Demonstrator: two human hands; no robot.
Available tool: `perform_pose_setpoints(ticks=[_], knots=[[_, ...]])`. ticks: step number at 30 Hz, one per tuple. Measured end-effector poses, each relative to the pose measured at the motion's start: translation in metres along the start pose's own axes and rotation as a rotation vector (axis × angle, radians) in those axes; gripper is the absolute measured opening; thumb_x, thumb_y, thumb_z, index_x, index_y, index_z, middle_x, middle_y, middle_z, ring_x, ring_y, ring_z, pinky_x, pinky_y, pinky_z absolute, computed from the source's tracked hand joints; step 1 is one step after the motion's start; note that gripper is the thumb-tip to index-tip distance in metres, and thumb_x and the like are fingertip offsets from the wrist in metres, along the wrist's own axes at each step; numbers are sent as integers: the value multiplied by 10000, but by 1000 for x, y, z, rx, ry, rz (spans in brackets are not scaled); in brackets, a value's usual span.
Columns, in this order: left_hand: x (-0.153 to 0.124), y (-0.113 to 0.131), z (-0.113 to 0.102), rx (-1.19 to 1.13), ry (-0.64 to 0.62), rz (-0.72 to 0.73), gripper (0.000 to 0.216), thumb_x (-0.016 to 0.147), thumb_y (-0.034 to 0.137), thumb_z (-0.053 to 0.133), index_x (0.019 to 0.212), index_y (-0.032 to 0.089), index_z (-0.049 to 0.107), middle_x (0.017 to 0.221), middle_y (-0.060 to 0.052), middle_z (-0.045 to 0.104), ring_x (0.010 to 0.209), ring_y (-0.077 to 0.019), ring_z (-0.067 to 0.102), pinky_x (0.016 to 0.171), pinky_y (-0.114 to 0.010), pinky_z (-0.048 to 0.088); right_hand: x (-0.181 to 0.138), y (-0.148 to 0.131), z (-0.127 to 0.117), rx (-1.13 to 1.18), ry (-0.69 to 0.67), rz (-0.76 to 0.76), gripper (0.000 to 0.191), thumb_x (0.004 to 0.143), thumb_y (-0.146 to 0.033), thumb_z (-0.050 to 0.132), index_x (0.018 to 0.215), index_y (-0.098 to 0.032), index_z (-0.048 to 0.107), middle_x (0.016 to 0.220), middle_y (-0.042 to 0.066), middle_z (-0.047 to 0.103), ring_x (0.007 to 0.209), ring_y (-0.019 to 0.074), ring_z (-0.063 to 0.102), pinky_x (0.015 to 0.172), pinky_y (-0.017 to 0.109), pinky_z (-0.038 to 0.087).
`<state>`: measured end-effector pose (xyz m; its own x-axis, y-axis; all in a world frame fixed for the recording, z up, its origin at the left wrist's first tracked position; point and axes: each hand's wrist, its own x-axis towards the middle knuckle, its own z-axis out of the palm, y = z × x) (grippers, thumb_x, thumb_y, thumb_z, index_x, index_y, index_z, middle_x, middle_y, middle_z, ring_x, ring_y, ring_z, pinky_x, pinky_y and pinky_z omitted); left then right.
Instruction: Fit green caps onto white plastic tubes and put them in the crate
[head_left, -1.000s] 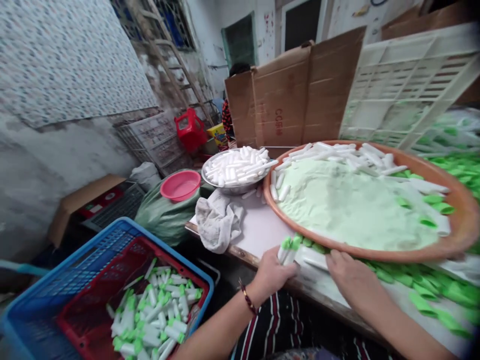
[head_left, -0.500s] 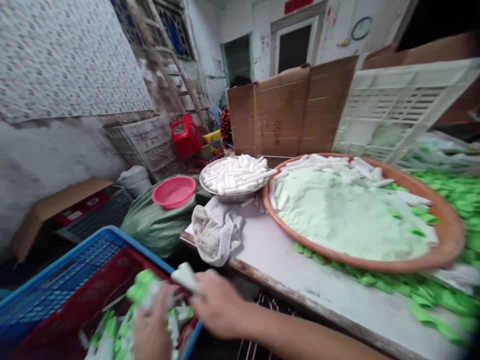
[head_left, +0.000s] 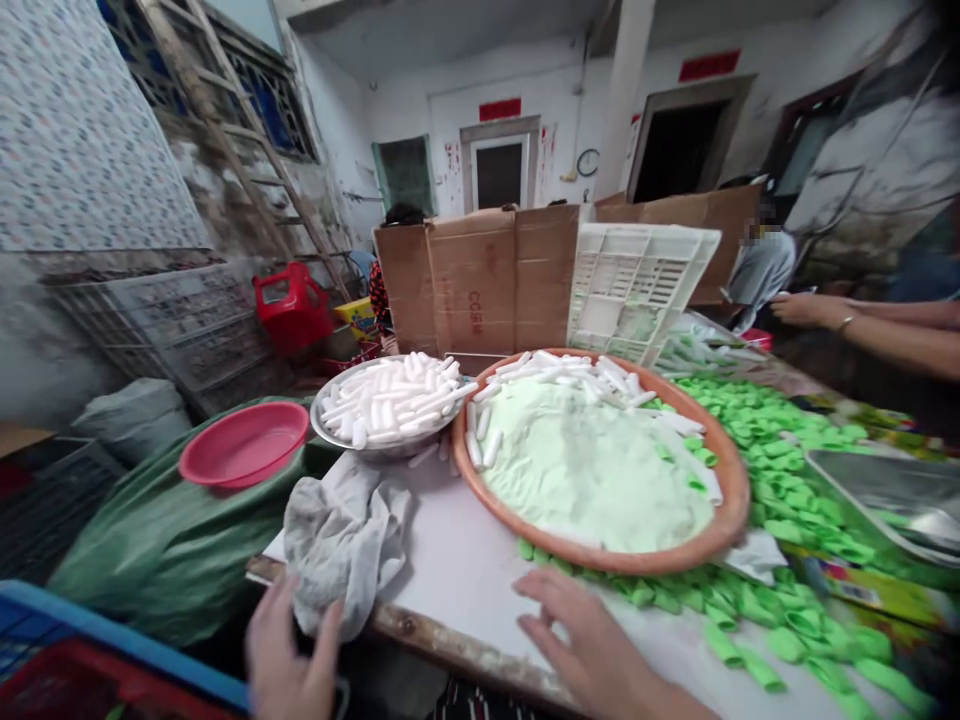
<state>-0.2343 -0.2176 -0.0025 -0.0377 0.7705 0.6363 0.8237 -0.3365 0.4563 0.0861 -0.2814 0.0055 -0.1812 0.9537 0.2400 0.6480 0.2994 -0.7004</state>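
My left hand hovers at the table's near edge with fingers spread and empty, its fingertips at a crumpled grey cloth. My right hand lies open and flat on the white tabletop, just in front of the large orange basin of pale green powder. White tubes line the basin's far side. A steel bowl heaped with white tubes stands left of the basin. Green caps lie scattered right of my right hand.
A pink bowl rests on a green sack. A blue crate holding a red basket sits at lower left. Cardboard and a white crate stand behind. Another person's arms reach in at right.
Both hands left the red basket, where they dropped the capped tubes, and came back up to the table, empty. The view swung right and upward.
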Motion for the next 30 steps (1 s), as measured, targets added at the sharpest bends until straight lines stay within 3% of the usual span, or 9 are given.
perform_pose_setpoints(ticks=[2, 4, 6, 8, 12, 18, 22, 26, 30], knots=[[41, 33, 41, -89, -157, 172, 302, 944, 310, 450, 1193, 196, 576, 1289, -111, 555, 1227, -280, 509, 1041, -439, 433, 5, 24, -40, -110, 105, 61, 285, 928, -325, 445, 1103, -195, 628, 1070, 91, 665, 922, 203, 634, 861, 350, 503], [86, 72, 76, -131, -439, 327, 289, 955, 231, 403, 1146, 211, 619, 1274, -86, 586, 1193, -210, 542, 1031, -344, 439, 23, 56, -83, -246, 177, 139, 318, 938, -357, 415, 1100, -191, 633, 1025, 90, 684, 828, 202, 643, 819, 362, 505], [128, 107, 107, 31, -730, 403, 266, 934, 207, 438, 1081, 201, 660, 1212, -81, 633, 1154, -184, 563, 1017, -291, 428, 52, 94, -129, -434, 188, 217, 351, 932, -360, 417, 1129, -166, 633, 1107, 111, 677, 949, 222, 639, 899, 359, 463], [159, 132, 137, 129, -790, 359, 230, 913, 221, 476, 950, 172, 698, 1070, -96, 691, 1062, -197, 616, 965, -287, 451, 87, 131, -171, -564, 193, 357, 391, 932, -381, 421, 1151, -134, 632, 1183, 139, 657, 1115, 267, 586, 954, 359, 411], [183, 154, 194, 303, -839, 212, 321, 820, 346, 605, 958, 72, 701, 962, -200, 705, 933, -296, 673, 811, -353, 514, 154, 187, -222, -611, 212, 514, 470, 927, -408, 438, 1175, -49, 612, 1098, 225, 663, 1039, 352, 610, 814, 408, 439], [177, 158, 238, 388, -916, 180, 344, 762, 343, 626, 963, 79, 717, 988, -211, 700, 918, -317, 678, 732, -342, 520, 208, 229, -211, -621, 121, 557, 353, 910, -441, 556, 1115, -159, 612, 1127, 72, 635, 980, 196, 610, 862, 407, 484], [163, 163, 239, 377, -961, 270, 241, 810, 199, 524, 949, 111, 700, 937, -174, 700, 861, -282, 678, 687, -326, 500, 220, 237, -202, -656, 168, 634, 343, 921, -404, 520, 1120, -137, 601, 1120, 118, 617, 967, 228, 605, 809, 410, 490], [139, 183, 235, 291, -1014, 477, 209, 863, 157, 471, 923, 152, 672, 998, -127, 669, 910, -253, 640, 797, -357, 471, 203, 228, -203, -684, 185, 567, 303, 876, -279, 451, 1021, -88, 635, 1036, 190, 632, 935, 289, 615, 743, 383, 451], [125, 193, 228, 130, -1019, 973, 191, 913, 191, 482, 915, 195, 673, 1220, -83, 604, 1192, -272, 495, 1085, -487, 272, 153, 213, -193, -696, 124, 368, 302, 857, -229, 410, 1051, -155, 629, 1120, 129, 603, 952, 243, 614, 779, 344, 448]])
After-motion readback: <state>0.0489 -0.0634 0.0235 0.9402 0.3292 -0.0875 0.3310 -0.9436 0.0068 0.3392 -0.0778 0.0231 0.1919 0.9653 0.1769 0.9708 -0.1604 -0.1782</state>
